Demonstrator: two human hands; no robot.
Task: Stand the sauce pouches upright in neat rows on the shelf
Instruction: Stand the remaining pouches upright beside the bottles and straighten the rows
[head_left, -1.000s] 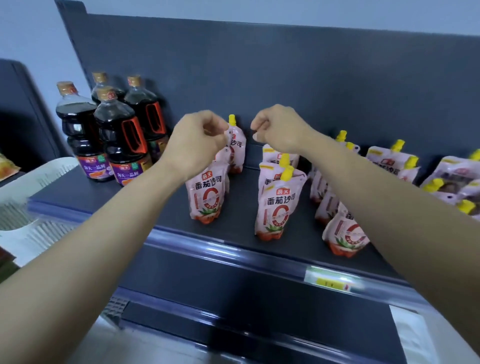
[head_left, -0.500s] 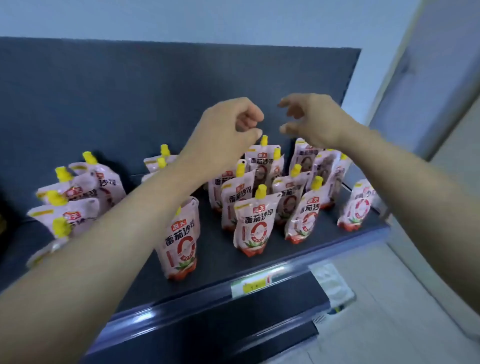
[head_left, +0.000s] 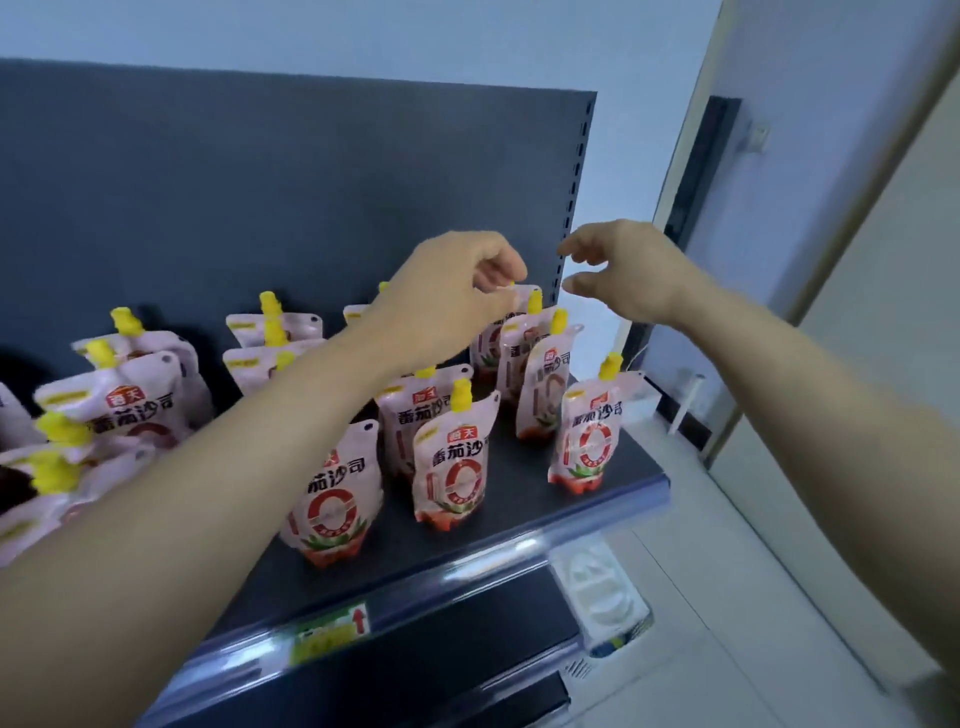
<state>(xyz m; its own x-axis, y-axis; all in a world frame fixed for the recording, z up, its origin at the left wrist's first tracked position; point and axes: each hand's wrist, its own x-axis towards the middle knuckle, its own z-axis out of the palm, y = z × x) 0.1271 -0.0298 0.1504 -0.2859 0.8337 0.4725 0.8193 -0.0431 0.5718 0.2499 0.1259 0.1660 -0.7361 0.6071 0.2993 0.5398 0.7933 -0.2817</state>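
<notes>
Pink sauce pouches with yellow caps stand on the dark shelf (head_left: 519, 493). Three of them stand along the front: one (head_left: 332, 499) half behind my left forearm, one (head_left: 452, 457) in the middle and one (head_left: 587, 431) near the shelf's right end. More stand behind them, among them a tilted one (head_left: 545, 379). At the left, several pouches (head_left: 130, 405) lean and slump on each other. My left hand (head_left: 452, 291) is curled at the back right, thumb and fingers pinching the top of a back-row pouch (head_left: 511, 338). My right hand (head_left: 623, 270) hovers just right of it, fingers apart, holding nothing.
A dark back panel (head_left: 260, 182) closes the shelf behind. The shelf ends at the right by a slotted upright (head_left: 576, 182). A price label (head_left: 332, 631) sits on the front rail. Below right lies a white tray-like object (head_left: 602, 592) on a tiled floor.
The view has swung right along the shelf, and the soy sauce bottles are out of sight. Both hands moved to the right end; my left hand came down onto a back pouch's top.
</notes>
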